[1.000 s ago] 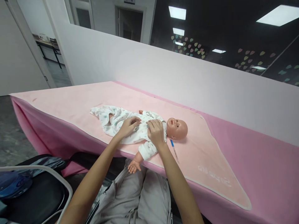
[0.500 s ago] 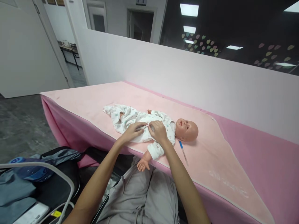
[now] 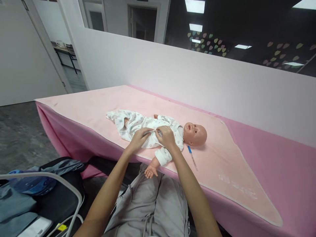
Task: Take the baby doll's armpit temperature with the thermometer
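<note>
A baby doll [image 3: 196, 134] lies on its back, its head to the right, dressed in a white patterned outfit [image 3: 130, 119]. Over its belly, my left hand [image 3: 140, 139] is closed, thumb and fingers pinching a thin white strip that looks like part of the outfit. My right hand [image 3: 167, 136] pinches at the same spot from the other side, its fingertips close to the left ones. Exactly what lies between the fingers is partly hidden. The doll's near arm [image 3: 152, 167] hangs over the table edge below my right wrist. Beside the doll's neck rests a blue-capped thermometer-like stick [image 3: 192, 157].
A peach mat [image 3: 222, 164] covers the table, with pink cloth [image 3: 278, 161] around it. Behind stands a white half wall [image 3: 197, 75] under dark glass. At lower left, a black chair holds a blue-labelled bottle [image 3: 32, 182], grey cloth and a white phone-like object [image 3: 36, 227].
The view has shifted slightly, so everything sits a little further left and higher. Both hands stay pinched together over the doll's belly, with hardly any movement.
</note>
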The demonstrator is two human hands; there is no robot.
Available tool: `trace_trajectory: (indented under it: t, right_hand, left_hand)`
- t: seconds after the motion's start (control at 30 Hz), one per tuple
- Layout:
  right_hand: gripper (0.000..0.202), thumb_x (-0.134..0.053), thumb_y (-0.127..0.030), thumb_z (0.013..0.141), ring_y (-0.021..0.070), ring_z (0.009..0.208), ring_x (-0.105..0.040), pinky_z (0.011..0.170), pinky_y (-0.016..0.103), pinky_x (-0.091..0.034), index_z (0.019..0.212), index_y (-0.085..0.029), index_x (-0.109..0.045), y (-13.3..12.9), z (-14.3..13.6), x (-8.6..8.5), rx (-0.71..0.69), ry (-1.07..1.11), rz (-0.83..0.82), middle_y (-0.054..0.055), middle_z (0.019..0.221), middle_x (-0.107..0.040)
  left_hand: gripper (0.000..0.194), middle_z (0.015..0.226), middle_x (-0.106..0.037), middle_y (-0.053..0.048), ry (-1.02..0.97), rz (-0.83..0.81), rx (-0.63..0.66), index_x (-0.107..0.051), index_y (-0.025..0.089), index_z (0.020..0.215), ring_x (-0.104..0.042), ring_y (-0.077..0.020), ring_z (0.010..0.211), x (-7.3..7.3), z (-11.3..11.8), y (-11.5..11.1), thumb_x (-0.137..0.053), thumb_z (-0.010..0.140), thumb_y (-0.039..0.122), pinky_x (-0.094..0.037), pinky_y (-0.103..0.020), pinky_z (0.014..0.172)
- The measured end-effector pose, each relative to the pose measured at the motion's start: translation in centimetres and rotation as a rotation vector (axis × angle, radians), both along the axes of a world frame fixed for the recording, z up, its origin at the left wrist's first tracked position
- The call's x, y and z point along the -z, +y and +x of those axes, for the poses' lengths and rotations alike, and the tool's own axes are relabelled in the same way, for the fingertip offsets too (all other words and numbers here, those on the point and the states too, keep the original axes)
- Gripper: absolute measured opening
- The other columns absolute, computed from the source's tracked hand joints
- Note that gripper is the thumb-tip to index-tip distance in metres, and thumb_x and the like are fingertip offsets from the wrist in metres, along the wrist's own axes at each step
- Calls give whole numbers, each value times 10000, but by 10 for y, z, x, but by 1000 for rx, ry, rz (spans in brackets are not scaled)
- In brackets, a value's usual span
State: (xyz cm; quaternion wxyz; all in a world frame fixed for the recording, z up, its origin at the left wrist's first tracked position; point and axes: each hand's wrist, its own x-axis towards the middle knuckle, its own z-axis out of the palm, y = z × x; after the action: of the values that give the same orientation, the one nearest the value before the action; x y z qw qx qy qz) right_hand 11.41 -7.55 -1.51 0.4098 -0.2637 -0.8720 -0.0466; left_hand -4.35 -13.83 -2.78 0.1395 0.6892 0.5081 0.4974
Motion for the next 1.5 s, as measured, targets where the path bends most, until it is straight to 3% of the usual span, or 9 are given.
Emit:
trace_trajectory:
  t: [0.6,1.0,1.5]
  right_hand:
    - [136,-518,-264,852,192,816,-574,802,305,-404,799,-177,-609,-3,1,-2,21,-27,-30,50,802,-663]
    - [127,-555,-300,837,194,830,-566,797,303,-392,807,-185,-600,0,2,1,14,-46,-26,41,824,-661]
    - [140,-513,-229,836,182,772,-527,766,289,-393,700,-199,-533,-1,1,0,7,-30,-96,36,734,-602]
  left_hand:
    - [272,1106,-611,-48,-43,30,-23,-548,200,1103,-559,-187,1041,4,0,0,-418,886,301,-425,-316,913]
    - [216,1056,-610,-56,-118,26,31,-554,188,1021,-566,-182,1005,3,0,-1,-442,860,277,-442,-318,904]
    - [150,985,-619,-60,-192,38,38,-560,176,935,-596,-170,929,1,1,-2,-511,814,251,-478,-302,836]
